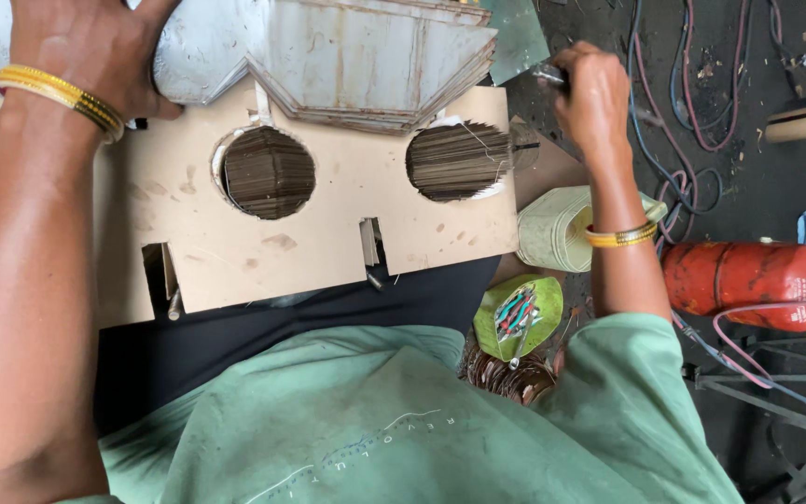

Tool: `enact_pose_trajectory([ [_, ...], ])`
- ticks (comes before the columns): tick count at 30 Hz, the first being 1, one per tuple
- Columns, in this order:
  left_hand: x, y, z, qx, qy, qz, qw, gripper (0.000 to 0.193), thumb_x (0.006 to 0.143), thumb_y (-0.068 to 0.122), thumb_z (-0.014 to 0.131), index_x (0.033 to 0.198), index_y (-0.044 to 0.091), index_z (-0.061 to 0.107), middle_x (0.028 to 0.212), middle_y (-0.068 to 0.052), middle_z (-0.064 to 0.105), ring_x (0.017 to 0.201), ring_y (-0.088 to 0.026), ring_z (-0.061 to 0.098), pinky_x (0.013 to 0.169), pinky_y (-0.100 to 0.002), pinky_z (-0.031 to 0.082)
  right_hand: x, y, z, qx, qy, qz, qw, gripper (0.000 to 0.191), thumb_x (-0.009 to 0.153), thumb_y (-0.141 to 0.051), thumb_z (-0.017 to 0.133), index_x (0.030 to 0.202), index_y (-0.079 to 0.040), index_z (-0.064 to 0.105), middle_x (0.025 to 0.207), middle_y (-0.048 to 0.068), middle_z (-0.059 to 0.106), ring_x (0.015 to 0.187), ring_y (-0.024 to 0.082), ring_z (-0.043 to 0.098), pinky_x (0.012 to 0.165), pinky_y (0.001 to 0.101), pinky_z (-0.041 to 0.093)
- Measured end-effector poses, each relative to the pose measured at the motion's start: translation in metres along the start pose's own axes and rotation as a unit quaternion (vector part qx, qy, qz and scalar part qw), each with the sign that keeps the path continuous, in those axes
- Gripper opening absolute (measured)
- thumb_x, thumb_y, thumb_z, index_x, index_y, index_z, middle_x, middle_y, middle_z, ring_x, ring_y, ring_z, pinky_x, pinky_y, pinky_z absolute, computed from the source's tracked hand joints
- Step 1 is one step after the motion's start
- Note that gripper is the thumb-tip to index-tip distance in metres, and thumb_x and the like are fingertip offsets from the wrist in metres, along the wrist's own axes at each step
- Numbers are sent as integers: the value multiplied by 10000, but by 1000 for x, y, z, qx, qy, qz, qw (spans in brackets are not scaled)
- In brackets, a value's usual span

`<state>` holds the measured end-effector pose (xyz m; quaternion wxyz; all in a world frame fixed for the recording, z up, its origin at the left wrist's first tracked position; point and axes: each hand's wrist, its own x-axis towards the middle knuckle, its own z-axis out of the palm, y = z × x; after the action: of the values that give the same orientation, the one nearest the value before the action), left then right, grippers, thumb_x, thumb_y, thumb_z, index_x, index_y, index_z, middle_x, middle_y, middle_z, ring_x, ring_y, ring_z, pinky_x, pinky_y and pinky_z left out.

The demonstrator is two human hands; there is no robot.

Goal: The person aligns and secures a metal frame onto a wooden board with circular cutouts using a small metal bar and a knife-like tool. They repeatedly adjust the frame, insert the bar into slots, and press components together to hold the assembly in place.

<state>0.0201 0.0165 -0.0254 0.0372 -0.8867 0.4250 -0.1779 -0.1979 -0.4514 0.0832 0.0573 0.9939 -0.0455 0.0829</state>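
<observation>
Cluttered workshop floor w/ hoses at 3 o'clock is being worked over: stacked metal laminations (375, 65) are being pressed flat by left hand (86, 51), fingers spread, while right hand (594, 93), clamped on small tool (548, 75) at 1 o'clock, is prob. being readied for tapping sheets flush above the board template (328, 233).

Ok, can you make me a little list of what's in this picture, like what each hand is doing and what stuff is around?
Left hand: pressing on the grey metal stack, wrist wearing yellow bangles.
Right hand: closed around a small metal tool.
Main thing: tan board with two round holes and two slots; stacked thin plates show through the holes.
Beside the board: pale tape roll, green dish of small parts.
On the floor: red gas cylinder, tangled cables.
Clothing: green shirt.
</observation>
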Motion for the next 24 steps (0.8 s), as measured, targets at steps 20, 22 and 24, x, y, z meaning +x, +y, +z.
enact_pose_trajectory([
  [20,4,1,2,-39,-36,-4,999,846,503,493,939,1245,199,660,1028,-49,755,956,-249,729,770,-393,534,6,-53,23,216,-224,35,950,83,903,-107,731,915,-28,752,796,80,744,766,229,726,742,398,536],
  [22,3,2,2,-37,-31,-6,999,887,496,489,942,1296,216,674,1020,-50,757,949,-250,730,758,-393,535,7,-50,18,195,-270,76,940,190,945,-177,751,871,-2,748,739,104,716,716,227,673,709,400,507],
  [24,1,3,4,-39,-28,-7,999,889,498,488,943,1301,219,674,1021,-48,757,953,-247,730,764,-391,533,8,-45,13,189,-310,98,927,233,952,-219,759,880,2,743,710,105,701,679,203,648,679,382,498],
])
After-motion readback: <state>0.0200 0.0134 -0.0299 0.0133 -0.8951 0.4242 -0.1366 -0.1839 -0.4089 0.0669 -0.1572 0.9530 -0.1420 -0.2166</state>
